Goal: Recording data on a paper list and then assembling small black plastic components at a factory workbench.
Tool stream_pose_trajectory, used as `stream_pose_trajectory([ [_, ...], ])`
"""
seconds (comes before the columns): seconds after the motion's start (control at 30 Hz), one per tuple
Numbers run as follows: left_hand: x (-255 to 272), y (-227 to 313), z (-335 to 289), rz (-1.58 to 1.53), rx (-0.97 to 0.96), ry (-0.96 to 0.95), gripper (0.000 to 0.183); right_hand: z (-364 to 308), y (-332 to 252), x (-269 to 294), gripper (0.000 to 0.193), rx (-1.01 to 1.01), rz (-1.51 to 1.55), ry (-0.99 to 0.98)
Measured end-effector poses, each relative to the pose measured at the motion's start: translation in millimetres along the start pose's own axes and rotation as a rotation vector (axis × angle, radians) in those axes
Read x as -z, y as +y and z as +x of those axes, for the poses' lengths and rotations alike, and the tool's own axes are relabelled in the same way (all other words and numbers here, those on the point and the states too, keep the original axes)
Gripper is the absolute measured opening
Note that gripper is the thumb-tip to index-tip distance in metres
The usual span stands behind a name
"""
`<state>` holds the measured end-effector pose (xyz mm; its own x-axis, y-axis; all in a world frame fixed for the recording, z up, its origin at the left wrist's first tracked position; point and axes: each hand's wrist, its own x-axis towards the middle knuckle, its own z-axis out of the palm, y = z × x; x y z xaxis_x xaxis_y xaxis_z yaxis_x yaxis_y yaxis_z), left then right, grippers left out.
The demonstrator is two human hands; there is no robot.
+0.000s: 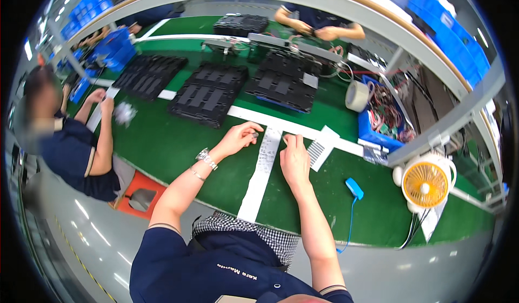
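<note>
Both my hands are above the green bench, on either side of a white strip (252,195) with handwriting on its far part. My left hand (238,140), a watch and a bracelet on its wrist, pinches a small dark piece (255,135) whose kind is too small to tell. Across the strip, my right hand (295,160) has its fingers drawn together. Something tiny and dark may be at its fingertips, but I cannot make it out. Just right of that hand lies a white sheet (328,140) bearing a row of dark strips.
Black panel modules (208,93) stand on the bench's far side. At right are a tape roll (357,96), a blue bin (373,127) of wires and boards, an orange fan (425,184) and a blue corded clip (353,188). Co-workers sit at left (70,141) and opposite.
</note>
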<state>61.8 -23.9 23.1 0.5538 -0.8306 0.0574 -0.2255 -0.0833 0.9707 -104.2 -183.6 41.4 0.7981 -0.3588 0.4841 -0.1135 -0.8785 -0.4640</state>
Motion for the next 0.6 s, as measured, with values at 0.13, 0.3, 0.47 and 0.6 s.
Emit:
stream_pose_trajectory([
  [0.13, 0.2, -8.9, -0.2, -0.009, -0.041, 0.001, 0.029, -8.0, -7.5, -10.5, 0.028, -0.075, 0.130, -0.072],
  [0.3, -0.4, -12.9, 2.4, 0.039, -0.088, 0.005, 0.027, -7.9, -13.0, -10.4, 0.021, -0.196, 0.160, -0.074],
  [0.47, -1.8, -7.3, 5.4, 0.106, -0.122, -0.025, 0.027, -8.2, -14.0, -13.9, 0.015, -0.221, 0.218, -0.076],
  [0.6, -0.1, -8.1, 5.6, 0.080, -0.142, -0.043, 0.026, -10.7, -13.1, -22.6, 0.016, -0.222, 0.232, -0.135],
])
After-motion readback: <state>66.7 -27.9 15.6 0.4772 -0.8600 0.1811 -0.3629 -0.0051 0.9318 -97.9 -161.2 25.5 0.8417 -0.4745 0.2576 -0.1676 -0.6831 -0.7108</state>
